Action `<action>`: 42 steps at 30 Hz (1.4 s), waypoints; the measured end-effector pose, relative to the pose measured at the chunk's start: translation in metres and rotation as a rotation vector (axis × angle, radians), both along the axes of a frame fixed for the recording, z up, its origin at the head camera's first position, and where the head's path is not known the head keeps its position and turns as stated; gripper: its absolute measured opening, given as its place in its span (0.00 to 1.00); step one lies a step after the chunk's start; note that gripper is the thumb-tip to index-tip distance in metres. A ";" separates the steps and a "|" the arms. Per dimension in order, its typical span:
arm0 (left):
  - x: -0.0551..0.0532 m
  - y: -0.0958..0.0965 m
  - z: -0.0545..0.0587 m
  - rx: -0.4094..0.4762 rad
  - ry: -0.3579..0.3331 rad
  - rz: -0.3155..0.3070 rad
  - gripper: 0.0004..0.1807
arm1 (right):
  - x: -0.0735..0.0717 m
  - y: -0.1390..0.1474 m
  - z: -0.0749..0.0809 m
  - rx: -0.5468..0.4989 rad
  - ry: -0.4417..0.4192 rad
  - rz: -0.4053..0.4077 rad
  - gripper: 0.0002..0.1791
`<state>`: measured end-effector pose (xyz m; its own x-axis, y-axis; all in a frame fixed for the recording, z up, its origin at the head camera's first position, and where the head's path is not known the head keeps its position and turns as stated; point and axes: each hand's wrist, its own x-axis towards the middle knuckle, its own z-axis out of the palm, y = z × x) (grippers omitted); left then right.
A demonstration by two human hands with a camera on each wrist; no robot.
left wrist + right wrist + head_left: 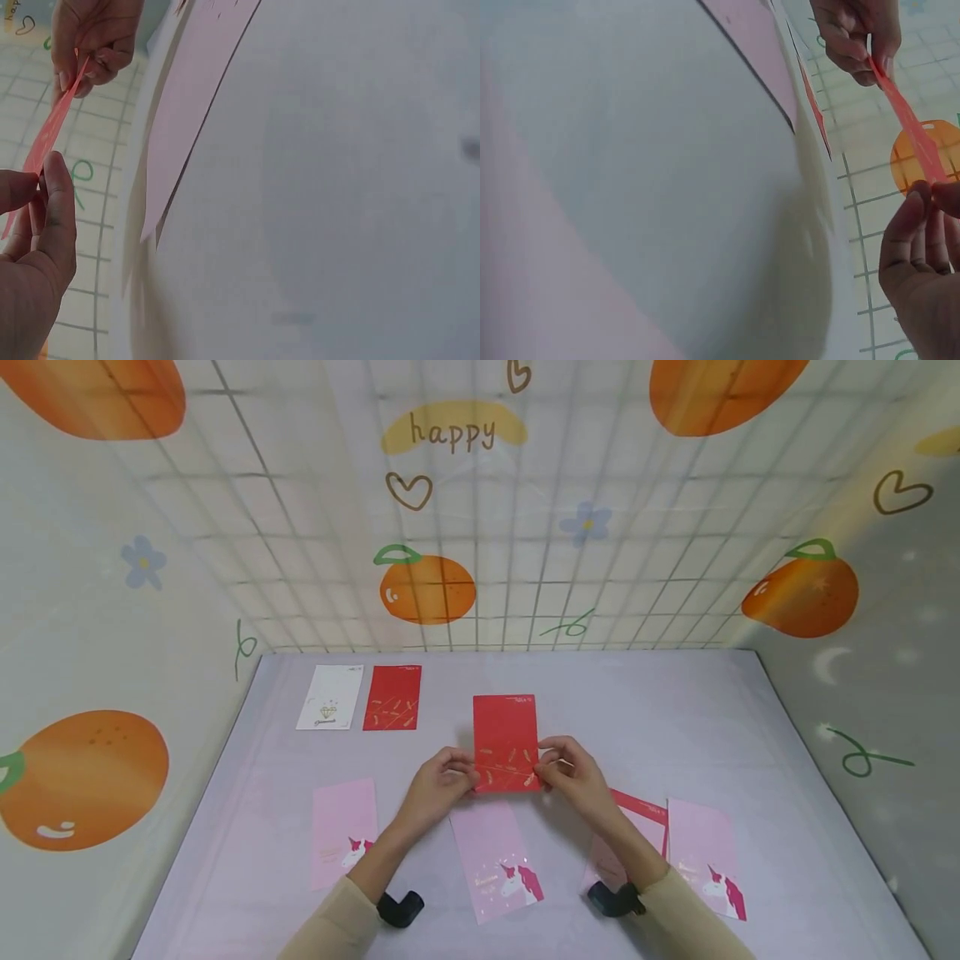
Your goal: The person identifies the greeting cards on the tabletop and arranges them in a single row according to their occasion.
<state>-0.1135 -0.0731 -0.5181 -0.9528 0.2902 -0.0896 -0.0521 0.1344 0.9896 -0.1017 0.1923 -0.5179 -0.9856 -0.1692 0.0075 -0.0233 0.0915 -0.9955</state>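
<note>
In the head view a thin red card point(506, 735) with gold feather-like marks is held up above the table. My left hand point(437, 783) pinches its lower left edge between thumb and fingers, and my right hand point(576, 779) pinches the lower right edge. Seen from the left wrist, the card point(49, 139) is nearly edge-on, slightly bent. Close below the held card lies a pink card point(491, 843) with a unicorn print.
Another pink unicorn card point(341, 818) lies left. On the right are a third pink card point(697, 839) and a red-edged card point(647, 810), partly under my forearm. A white card point(328, 693) and a second red card point(392, 697) lie at the back left. Printed curtains point(315, 527) surround the table.
</note>
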 end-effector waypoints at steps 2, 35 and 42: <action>-0.002 -0.004 0.000 -0.008 0.000 0.007 0.16 | -0.001 -0.006 0.005 0.006 0.004 0.001 0.21; -0.074 -0.065 0.002 -0.307 0.161 0.190 0.15 | -0.083 -0.085 -0.001 0.072 0.007 -0.025 0.20; -0.095 -0.069 -0.001 -0.377 0.207 0.200 0.15 | -0.105 -0.092 -0.008 0.136 -0.012 -0.038 0.22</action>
